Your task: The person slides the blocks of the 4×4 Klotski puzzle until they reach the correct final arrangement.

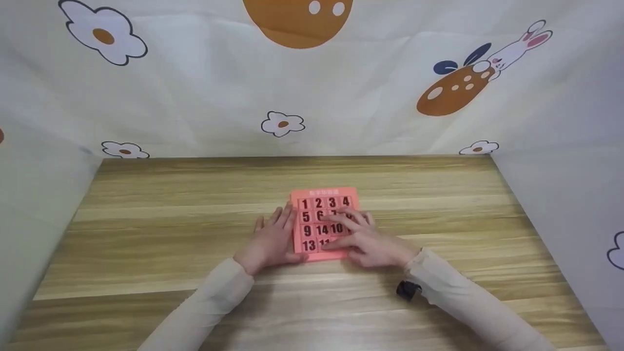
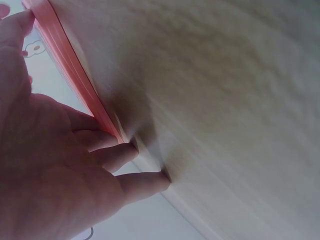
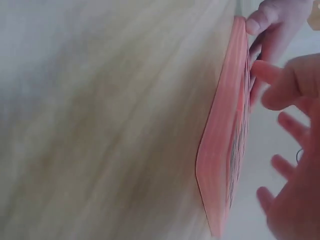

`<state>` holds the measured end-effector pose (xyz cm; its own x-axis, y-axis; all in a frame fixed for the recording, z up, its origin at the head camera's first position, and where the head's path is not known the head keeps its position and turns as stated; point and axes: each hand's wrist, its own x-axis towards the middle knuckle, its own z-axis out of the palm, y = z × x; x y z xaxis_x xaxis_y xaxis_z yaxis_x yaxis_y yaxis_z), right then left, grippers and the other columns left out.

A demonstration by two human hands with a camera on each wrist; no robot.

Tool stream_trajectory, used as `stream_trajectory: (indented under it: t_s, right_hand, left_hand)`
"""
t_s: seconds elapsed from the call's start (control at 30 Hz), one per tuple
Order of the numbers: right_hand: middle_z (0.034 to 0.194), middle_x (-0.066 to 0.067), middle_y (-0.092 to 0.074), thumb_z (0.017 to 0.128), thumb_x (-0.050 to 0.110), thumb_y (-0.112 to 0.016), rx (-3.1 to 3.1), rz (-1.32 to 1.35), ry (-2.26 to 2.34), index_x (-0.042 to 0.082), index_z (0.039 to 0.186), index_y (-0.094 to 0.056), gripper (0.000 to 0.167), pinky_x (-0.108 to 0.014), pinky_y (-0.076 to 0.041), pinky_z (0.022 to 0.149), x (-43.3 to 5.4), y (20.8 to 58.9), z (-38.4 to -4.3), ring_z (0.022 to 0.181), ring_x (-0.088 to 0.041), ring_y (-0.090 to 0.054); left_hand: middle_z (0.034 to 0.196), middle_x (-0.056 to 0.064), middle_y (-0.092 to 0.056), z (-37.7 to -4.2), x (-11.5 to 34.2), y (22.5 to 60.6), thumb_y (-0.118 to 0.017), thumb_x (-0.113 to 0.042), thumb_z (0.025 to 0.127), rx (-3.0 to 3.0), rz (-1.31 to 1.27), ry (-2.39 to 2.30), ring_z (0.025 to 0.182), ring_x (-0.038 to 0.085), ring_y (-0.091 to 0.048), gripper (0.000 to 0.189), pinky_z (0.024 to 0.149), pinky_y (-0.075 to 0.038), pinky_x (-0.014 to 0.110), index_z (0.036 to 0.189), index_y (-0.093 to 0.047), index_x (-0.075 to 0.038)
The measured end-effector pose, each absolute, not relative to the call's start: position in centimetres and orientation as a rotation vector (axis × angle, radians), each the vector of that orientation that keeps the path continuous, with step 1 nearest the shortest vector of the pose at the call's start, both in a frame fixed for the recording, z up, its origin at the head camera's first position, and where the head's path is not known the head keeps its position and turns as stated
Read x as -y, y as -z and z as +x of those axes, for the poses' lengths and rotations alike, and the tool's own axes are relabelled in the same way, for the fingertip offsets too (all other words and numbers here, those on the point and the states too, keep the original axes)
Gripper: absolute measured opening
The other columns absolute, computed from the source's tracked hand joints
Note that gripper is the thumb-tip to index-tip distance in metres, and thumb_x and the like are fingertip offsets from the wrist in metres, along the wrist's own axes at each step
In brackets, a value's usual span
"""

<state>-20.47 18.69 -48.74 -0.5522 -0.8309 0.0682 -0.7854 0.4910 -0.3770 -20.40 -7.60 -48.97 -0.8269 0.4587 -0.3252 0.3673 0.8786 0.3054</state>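
Observation:
A pink sliding number puzzle (image 1: 324, 191) lies flat on the wooden tabletop, its black-numbered tiles facing up. The left hand (image 1: 268, 247) rests along its left side with straight, spread fingers, and the thumb touches the near left corner. In the left wrist view, the outer fingertips (image 2: 167, 181) reach down to the wood. The right hand (image 1: 375, 243) lies over the puzzle's right part, its index finger near the 6 tile (image 1: 320, 216) and its thumb by the partly covered 11 tile (image 1: 323, 243). Several tiles at the right are hidden under that hand.
The wood-grain tabletop (image 1: 170, 219) surrounds the puzzle. A pale cloth backdrop (image 1: 204, 87) printed with flowers, carrots and a rabbit stands along the back and both sides. A dark wrist device (image 1: 407, 290) sits at the right sleeve.

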Motion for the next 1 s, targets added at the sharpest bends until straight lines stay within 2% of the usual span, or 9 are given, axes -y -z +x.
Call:
stream_trajectory:
  t_s: [0.13, 0.2, 0.27, 0.37, 0.43, 0.5, 0.67, 0.9, 1.0]
  right_hand:
    - [0.147, -0.008, -0.04, 0.081, 0.005, -0.066, -2.71, -1.376, 0.631, 0.016, 0.095, -0.077, 0.021, -0.063, -0.014, 0.107, -19.1, 48.5, -20.5, 0.138, -0.04, -0.023]
    - [0.144, -0.01, -0.044, 0.08, 0.005, -0.067, -2.762, -1.378, 0.635, 0.015, 0.092, -0.077, 0.019, -0.059, -0.018, 0.106, -19.1, 48.6, -20.6, 0.135, -0.039, -0.027]
    - [0.145, -0.012, -0.041, 0.081, 0.006, -0.065, -2.782, -1.375, 0.598, 0.015, 0.102, -0.076, 0.026, -0.057, -0.02, 0.106, -19.0, 48.7, -20.7, 0.135, -0.039, -0.028]
    - [0.152, -0.015, -0.031, 0.085, 0.012, -0.061, -2.768, -1.334, 0.516, 0.017, 0.128, -0.065, 0.043, -0.059, -0.019, 0.107, -18.6, 49.1, -20.8, 0.137, -0.041, -0.023]
    - [0.154, -0.015, -0.026, 0.088, 0.016, -0.059, -2.755, -1.304, 0.481, 0.018, 0.135, -0.058, 0.048, -0.06, -0.018, 0.107, -18.4, 49.3, -20.8, 0.139, -0.04, -0.02]
    - [0.155, -0.014, -0.025, 0.088, 0.018, -0.058, -2.737, -1.305, 0.487, 0.018, 0.135, -0.059, 0.047, -0.061, -0.018, 0.107, -18.3, 49.3, -20.7, 0.14, -0.04, -0.019]
    - [0.152, -0.011, -0.032, 0.086, 0.017, -0.06, -2.682, -1.404, 0.567, 0.018, 0.12, -0.07, 0.035, -0.062, -0.015, 0.107, -18.9, 49.2, -20.5, 0.139, -0.039, -0.02]
    - [0.146, -0.017, -0.036, 0.085, 0.013, -0.059, -2.854, -1.281, 0.577, 0.012, 0.117, -0.069, 0.033, -0.058, -0.017, 0.106, -19.4, 49.4, -20.6, 0.136, -0.038, -0.025]
    - [0.146, -0.017, -0.036, 0.088, 0.017, -0.058, -2.875, -1.224, 0.525, 0.013, 0.118, -0.068, 0.032, -0.058, -0.018, 0.105, -19.3, 49.4, -20.5, 0.136, -0.038, -0.025]
  left_hand:
    - [0.16, 0.016, -0.001, -20.4, 7.6, 49.0, -0.063, -0.064, 0.081, -2.65, 0.603, -0.344, 0.144, 0.037, -0.008, 0.111, 0.111, -0.011, 0.062, 0.154, -0.01, 0.0]
    - [0.16, 0.016, -0.001, -20.4, 7.6, 49.0, -0.064, -0.063, 0.081, -2.645, 0.598, -0.353, 0.144, 0.037, -0.007, 0.11, 0.111, -0.011, 0.062, 0.154, -0.01, 0.0]
    - [0.16, 0.016, 0.0, -20.4, 7.6, 49.0, -0.065, -0.062, 0.081, -2.639, 0.593, -0.355, 0.144, 0.036, -0.007, 0.11, 0.111, -0.011, 0.062, 0.154, -0.009, 0.0]
    - [0.16, 0.015, 0.001, -20.4, 7.6, 49.0, -0.065, -0.061, 0.082, -2.636, 0.587, -0.351, 0.145, 0.036, -0.006, 0.11, 0.111, -0.01, 0.062, 0.154, -0.009, 0.0]
    - [0.16, 0.015, 0.001, -20.4, 7.6, 49.0, -0.065, -0.062, 0.082, -2.635, 0.588, -0.35, 0.145, 0.036, -0.006, 0.11, 0.111, -0.01, 0.062, 0.154, -0.009, 0.0]
    - [0.16, 0.015, 0.001, -20.4, 7.6, 49.0, -0.064, -0.062, 0.082, -2.636, 0.588, -0.343, 0.145, 0.036, -0.005, 0.11, 0.112, -0.01, 0.062, 0.154, -0.008, 0.0]
    - [0.16, 0.014, 0.003, -20.4, 7.5, 48.9, -0.063, -0.064, 0.081, -2.636, 0.585, -0.333, 0.145, 0.035, -0.004, 0.111, 0.112, -0.009, 0.061, 0.154, -0.007, -0.001]
    - [0.16, 0.014, 0.003, -20.5, 7.6, 49.0, -0.062, -0.065, 0.081, -2.632, 0.589, -0.336, 0.145, 0.036, -0.004, 0.112, 0.112, -0.008, 0.061, 0.154, -0.007, -0.001]
    - [0.16, 0.014, 0.003, -20.5, 7.6, 49.0, -0.063, -0.065, 0.081, -2.629, 0.584, -0.341, 0.145, 0.036, -0.004, 0.112, 0.112, -0.008, 0.061, 0.154, -0.007, -0.001]
